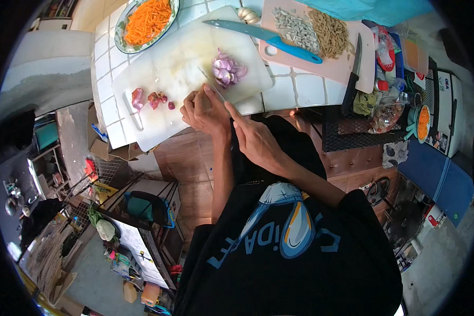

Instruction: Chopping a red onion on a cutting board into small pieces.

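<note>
My right hand (256, 138) grips a small knife (215, 89), its index finger stretched along the thin blade; the handle is hidden in the palm. Beside it my left hand (205, 110) has its fingers curled at the blade, over the near edge of a white cutting board (173, 75). Whether the left fingers hold a small piece cannot be told. A pile of sliced shallots (227, 69) lies on the board just beyond the hands. Towards the board's left end are a shallot piece (137, 98) and several small reddish trimmings (155, 100).
A bowl of orange shreds (148, 21) stands at the back left. A blue-handled knife (268, 37) spans both boards. The pink board (355, 75) holds chopped grey and brown food and a black-handled knife (351, 79). Garlic (248, 15) lies between the boards. Bagged goods (385, 114) are at the right.
</note>
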A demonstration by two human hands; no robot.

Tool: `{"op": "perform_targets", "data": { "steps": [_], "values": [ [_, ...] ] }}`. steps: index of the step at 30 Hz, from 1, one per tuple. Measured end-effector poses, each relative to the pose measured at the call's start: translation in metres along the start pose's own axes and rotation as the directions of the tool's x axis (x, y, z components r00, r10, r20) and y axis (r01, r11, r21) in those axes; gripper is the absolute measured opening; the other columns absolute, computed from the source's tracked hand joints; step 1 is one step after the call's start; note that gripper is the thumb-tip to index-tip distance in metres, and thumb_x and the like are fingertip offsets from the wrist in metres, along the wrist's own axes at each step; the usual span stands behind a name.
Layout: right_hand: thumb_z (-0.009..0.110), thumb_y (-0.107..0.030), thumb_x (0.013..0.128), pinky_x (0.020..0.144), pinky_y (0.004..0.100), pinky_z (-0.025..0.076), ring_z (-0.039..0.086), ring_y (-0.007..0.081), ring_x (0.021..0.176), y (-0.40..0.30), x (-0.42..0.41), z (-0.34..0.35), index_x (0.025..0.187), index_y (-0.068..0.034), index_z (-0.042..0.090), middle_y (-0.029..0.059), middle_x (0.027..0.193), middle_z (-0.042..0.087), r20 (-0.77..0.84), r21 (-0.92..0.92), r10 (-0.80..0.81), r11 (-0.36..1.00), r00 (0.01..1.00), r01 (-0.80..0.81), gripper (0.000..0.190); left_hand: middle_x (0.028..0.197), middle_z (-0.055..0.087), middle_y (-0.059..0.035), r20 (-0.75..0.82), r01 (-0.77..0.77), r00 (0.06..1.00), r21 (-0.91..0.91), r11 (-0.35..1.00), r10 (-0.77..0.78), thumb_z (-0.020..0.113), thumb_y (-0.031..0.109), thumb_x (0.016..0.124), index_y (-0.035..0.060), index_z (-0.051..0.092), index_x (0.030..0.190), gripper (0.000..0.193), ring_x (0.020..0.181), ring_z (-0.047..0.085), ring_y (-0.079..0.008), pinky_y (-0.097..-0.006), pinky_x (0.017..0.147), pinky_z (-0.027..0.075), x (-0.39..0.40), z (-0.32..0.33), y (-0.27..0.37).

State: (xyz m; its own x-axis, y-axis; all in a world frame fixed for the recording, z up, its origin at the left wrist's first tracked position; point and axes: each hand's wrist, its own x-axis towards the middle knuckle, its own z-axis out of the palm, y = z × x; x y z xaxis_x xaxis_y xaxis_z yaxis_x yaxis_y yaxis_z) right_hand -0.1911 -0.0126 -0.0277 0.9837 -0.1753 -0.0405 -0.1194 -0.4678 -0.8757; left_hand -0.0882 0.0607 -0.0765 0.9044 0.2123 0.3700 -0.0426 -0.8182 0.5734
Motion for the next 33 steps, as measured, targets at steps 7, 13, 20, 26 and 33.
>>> {"op": "perform_targets", "data": {
  "steps": [7, 13, 20, 26, 33],
  "values": [
    [0.052, -0.004, 0.098, 0.062, 0.0455, 0.051, 0.065, 0.0381, 0.066, -0.006, -0.005, -0.005, 0.155, -0.004, 0.031, 0.0225, 0.072, 0.062, 0.067, -0.028, 0.011, 1.0, 0.998, -0.009, 0.06, 0.097, 0.067, -0.0024, -0.04, -0.039, 0.998, -0.021, 0.999, 0.038, 0.074, 0.02, 0.088, 0.0083, 0.076, 0.087, 0.012, 0.093, 0.058, -0.0258, -0.0415, 0.08, 0.043, -0.002, 0.001, -0.006],
    [0.052, -0.007, 0.099, 0.06, 0.0454, 0.052, 0.066, 0.0346, 0.064, -0.013, -0.002, 0.0, 0.156, -0.006, 0.03, 0.0197, 0.067, 0.06, 0.099, -0.162, 0.049, 0.986, 0.994, -0.032, 0.061, 0.095, 0.068, -0.0037, -0.048, -0.064, 0.997, 0.001, 0.998, 0.064, 0.076, 0.018, 0.086, 0.0071, 0.076, 0.083, 0.011, 0.092, 0.059, -0.0264, -0.0421, 0.08, 0.044, 0.002, 0.005, -0.012],
    [0.051, -0.007, 0.099, 0.061, 0.0481, 0.05, 0.064, 0.0403, 0.065, 0.002, 0.012, 0.001, 0.155, -0.005, 0.032, 0.0231, 0.071, 0.06, -0.019, -0.025, -0.004, 1.0, 1.0, 0.003, 0.058, 0.095, 0.068, -0.0051, -0.031, -0.043, 0.999, -0.017, 0.999, 0.042, 0.075, 0.02, 0.087, 0.006, 0.076, 0.084, 0.015, 0.093, 0.059, -0.0278, -0.0426, 0.084, 0.044, 0.001, 0.002, -0.004],
    [0.051, -0.004, 0.098, 0.064, 0.0488, 0.049, 0.064, 0.0414, 0.065, 0.002, 0.003, -0.014, 0.154, -0.002, 0.032, 0.0241, 0.071, 0.061, -0.012, 0.065, -0.028, 0.998, 1.0, 0.028, 0.059, 0.096, 0.068, -0.0065, 0.007, -0.042, 0.999, -0.062, 0.997, 0.043, 0.073, 0.022, 0.089, 0.0049, 0.076, 0.086, 0.018, 0.094, 0.058, -0.0284, -0.0426, 0.084, 0.043, 0.003, -0.005, 0.0],
    [0.051, -0.003, 0.098, 0.063, 0.048, 0.048, 0.063, 0.0422, 0.065, -0.006, 0.007, -0.037, 0.153, -0.004, 0.035, 0.0236, 0.071, 0.06, -0.06, 0.133, -0.032, 0.99, 0.998, 0.04, 0.057, 0.099, 0.066, -0.0085, 0.201, 0.105, 0.976, -0.121, 0.987, -0.079, 0.071, 0.022, 0.09, 0.0053, 0.077, 0.098, 0.02, 0.094, 0.056, -0.0296, -0.0428, 0.084, 0.042, 0.017, -0.017, 0.002]
  ]
}}
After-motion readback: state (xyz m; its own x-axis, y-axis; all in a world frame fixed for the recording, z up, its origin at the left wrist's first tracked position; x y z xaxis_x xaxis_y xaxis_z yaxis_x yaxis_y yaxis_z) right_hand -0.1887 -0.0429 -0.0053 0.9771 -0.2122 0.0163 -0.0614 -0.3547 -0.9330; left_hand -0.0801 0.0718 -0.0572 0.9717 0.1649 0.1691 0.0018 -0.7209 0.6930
